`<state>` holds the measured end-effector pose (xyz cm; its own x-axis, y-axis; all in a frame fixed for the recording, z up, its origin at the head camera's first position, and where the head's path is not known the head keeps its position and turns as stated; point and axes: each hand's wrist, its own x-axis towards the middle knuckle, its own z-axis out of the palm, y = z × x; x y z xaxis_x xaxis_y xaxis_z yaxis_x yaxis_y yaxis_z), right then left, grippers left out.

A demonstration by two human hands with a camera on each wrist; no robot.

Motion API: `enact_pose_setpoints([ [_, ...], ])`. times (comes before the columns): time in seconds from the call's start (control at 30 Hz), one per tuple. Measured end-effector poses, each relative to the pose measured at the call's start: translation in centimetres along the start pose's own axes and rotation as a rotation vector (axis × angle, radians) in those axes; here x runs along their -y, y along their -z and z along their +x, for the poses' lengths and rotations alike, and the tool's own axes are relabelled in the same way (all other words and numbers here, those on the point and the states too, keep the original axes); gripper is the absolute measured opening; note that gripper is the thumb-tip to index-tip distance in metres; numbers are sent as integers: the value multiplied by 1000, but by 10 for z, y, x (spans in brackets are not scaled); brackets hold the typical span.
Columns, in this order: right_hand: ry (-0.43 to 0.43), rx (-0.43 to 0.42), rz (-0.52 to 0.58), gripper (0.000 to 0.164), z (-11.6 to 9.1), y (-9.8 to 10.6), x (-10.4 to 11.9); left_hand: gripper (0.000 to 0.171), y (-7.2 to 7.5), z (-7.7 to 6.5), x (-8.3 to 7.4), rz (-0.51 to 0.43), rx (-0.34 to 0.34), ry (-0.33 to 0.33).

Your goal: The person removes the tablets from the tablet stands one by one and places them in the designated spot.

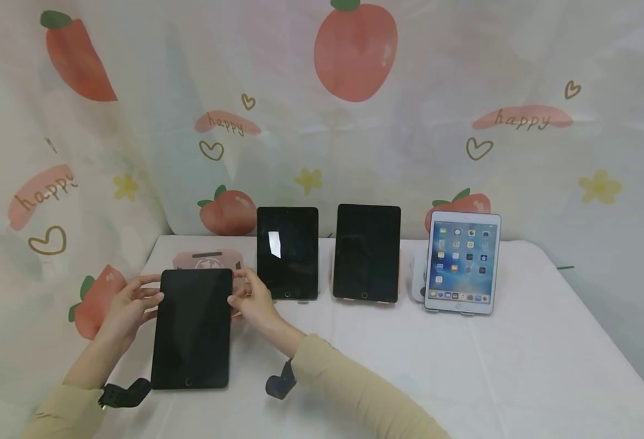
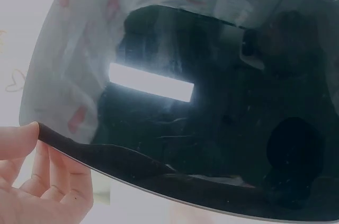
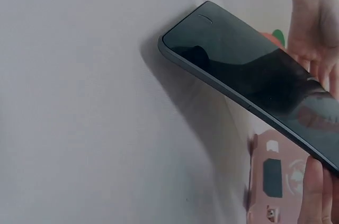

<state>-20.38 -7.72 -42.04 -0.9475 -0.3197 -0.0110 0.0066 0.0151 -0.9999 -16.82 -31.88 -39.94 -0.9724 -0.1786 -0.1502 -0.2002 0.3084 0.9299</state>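
Note:
Both hands hold a dark tablet [image 1: 193,335] upright at the left of the table, its black screen toward me and its round home button at the bottom. My left hand [image 1: 127,308] grips the upper left edge, thumb in front and fingers behind, as the left wrist view shows with the tablet [image 2: 222,128] filling most of it. My right hand [image 1: 256,302] pinches the upper right edge. Behind the tablet stands a pink stand [image 1: 208,261], partly hidden. In the right wrist view the tablet [image 3: 238,60] leans above the cloth, with the pink stand [image 3: 283,181] beyond it.
To the right stand two dark tablets, one [image 1: 294,268] beside the hand and one [image 1: 367,256] in the middle. A white tablet [image 1: 461,262] with a lit icon screen leans on a stand farther right. White cloth [image 1: 465,378] covers the table; a printed curtain [image 1: 399,152] hangs behind.

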Motion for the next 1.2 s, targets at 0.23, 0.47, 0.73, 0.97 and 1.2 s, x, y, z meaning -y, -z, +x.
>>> enact_pose_setpoints([
  [0.23, -41, 0, 41, 48, -3, -3, -8, 27, 2, 0, 9, -32, 46, 65],
  [0.47, -60, 8, -8, 45, -3, -9, -18, 30, 4, 2, 18, -11, 94, 126],
  [0.73, -118, 10, 53, 45, -6, -12, -25, 49, 3, 3, 28, 52, 94, 163],
  [0.97, -171, 12, 60, 43, -7, -14, -28, 44, 4, 5, 34, 35, 112, 183],
  [1.2, -189, 17, 5, 40, -11, -16, -32, 47, 3, 8, 38, 65, 116, 215],
])
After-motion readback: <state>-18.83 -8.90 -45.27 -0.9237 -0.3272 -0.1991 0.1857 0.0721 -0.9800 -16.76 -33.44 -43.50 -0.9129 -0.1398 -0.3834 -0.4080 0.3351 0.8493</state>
